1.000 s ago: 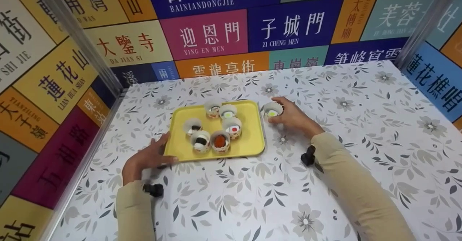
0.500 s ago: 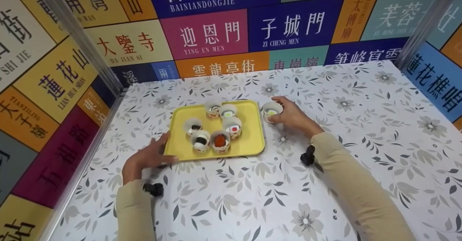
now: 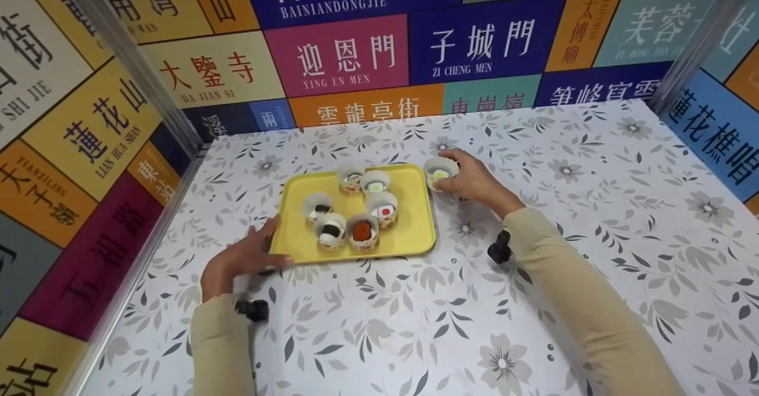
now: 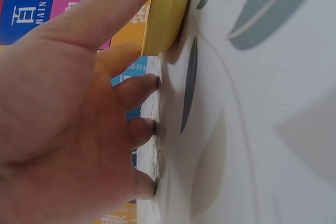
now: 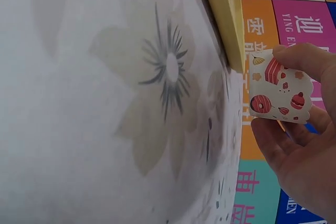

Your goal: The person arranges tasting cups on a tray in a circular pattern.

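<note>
My right hand pinches a printed paper baking cup between thumb and fingers. Inside sits a white sushi-like piece with a green centre. In the right wrist view the cup appears off the table, by the tray's back right corner. A yellow tray bears several similar cups, among them one with a black-banded white piece, one with an orange-red piece and one with a red-centred roll. My left hand rests at the tray's front left corner, thumb and index finger touching its rim, other fingertips on the table.
The table wears a white cloth with grey leaves and flowers. Behind and beside it stand walls of colourful sign panels, with clear corner posts. A black wrist device sits on each sleeve.
My right hand has raised the paper cup and brought it slightly left and back, to the tray's right rim. The left hand, tray and other cups stay put.
</note>
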{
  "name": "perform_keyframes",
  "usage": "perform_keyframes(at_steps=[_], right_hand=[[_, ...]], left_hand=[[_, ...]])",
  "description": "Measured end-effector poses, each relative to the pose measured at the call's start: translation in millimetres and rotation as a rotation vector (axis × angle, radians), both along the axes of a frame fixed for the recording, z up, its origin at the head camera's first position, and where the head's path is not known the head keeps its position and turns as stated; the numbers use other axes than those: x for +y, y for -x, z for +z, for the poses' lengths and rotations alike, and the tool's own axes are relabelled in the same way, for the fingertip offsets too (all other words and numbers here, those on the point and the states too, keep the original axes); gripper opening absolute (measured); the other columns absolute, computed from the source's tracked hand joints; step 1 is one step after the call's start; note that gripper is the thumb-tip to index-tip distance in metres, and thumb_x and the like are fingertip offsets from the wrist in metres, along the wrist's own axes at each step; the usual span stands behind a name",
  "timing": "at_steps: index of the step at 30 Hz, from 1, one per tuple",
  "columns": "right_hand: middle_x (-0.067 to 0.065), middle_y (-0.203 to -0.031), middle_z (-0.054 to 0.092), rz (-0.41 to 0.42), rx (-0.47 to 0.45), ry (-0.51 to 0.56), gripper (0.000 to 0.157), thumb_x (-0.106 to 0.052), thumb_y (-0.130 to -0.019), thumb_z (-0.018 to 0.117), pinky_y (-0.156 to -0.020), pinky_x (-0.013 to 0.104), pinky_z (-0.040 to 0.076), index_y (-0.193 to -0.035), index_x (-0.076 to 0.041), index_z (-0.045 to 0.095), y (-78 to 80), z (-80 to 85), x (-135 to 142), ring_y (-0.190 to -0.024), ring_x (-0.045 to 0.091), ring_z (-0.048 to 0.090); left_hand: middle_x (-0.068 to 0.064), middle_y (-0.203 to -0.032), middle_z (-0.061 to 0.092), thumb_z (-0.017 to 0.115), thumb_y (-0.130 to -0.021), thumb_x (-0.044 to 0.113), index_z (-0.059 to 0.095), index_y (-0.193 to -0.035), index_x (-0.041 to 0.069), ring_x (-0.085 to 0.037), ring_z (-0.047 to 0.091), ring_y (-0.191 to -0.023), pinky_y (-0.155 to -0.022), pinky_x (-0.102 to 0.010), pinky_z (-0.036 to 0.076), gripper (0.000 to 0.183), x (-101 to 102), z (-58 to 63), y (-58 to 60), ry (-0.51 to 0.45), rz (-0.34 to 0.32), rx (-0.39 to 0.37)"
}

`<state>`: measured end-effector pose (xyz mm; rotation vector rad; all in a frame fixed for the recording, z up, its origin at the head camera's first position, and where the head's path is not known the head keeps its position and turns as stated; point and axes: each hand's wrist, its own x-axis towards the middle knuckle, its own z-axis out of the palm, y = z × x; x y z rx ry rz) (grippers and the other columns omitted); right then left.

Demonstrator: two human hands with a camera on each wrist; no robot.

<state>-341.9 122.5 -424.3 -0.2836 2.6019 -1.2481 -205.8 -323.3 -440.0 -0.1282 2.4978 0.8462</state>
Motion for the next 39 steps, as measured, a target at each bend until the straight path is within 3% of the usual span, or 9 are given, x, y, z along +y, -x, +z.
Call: perform_keyframes(at_steps=[7,19,23,33,39], right_hand=[[0.007,-0.159,0.037,-0.011,0.003,-0.061,0.075,-0.029,-0.088,0.075,-0.108,0.049,0.046,-0.153,-0.02,0.039,1.7,9.3,-17.2,-0.131,0.028,0.05],[0.013,-0.148,0.047,0.087,0.162,-0.109,0.072,-0.025,-0.087,0.075,-0.109,0.048,0.044,-0.149,-0.01,0.043,2.5,38.9,-49.8,-0.124,0.03,0.052],[0.014,-0.152,0.046,0.137,0.215,-0.126,0.071,-0.023,-0.085,0.074,-0.115,0.047,0.04,-0.148,-0.007,0.044,1.1,45.7,-60.8,-0.135,0.032,0.048],[0.011,-0.156,0.043,0.251,0.121,-0.075,0.07,-0.028,-0.09,0.073,-0.118,0.046,0.038,-0.15,-0.01,0.042,-9.3,49.9,-99.4,-0.145,0.028,0.04],[0.011,-0.158,0.04,0.309,0.125,-0.106,0.069,-0.026,-0.091,0.071,-0.119,0.044,0.037,-0.15,-0.01,0.041,-12.1,49.9,-120.7,-0.146,0.028,0.039]], left_hand=[[-0.007,-0.171,-0.006,0.076,-0.079,0.06,0.002,-0.161,0.036,-0.039,-0.017,-0.155,-0.12,-0.07,-0.003,0.114,-1.0,-0.1,1.4,-0.008,-0.007,-0.001],[-0.012,-0.169,-0.011,0.075,-0.079,0.061,-0.001,-0.161,0.035,-0.042,-0.016,-0.154,-0.119,-0.072,-0.001,0.115,-2.0,0.3,2.0,-0.004,-0.021,0.003],[-0.017,-0.168,-0.013,0.075,-0.082,0.058,-0.001,-0.162,0.031,-0.043,-0.016,-0.154,-0.119,-0.072,0.002,0.113,-3.0,-0.6,1.3,-0.011,-0.044,0.021],[-0.016,-0.168,-0.013,0.076,-0.08,0.06,0.0,-0.161,0.035,-0.043,-0.016,-0.154,-0.119,-0.072,-0.002,0.114,-1.7,-1.9,-0.7,-0.014,-0.01,0.001],[-0.014,-0.169,-0.012,0.076,-0.08,0.059,0.0,-0.161,0.037,-0.042,-0.016,-0.154,-0.119,-0.071,-0.003,0.114,-1.7,-0.3,0.8,-0.016,-0.012,0.005]])
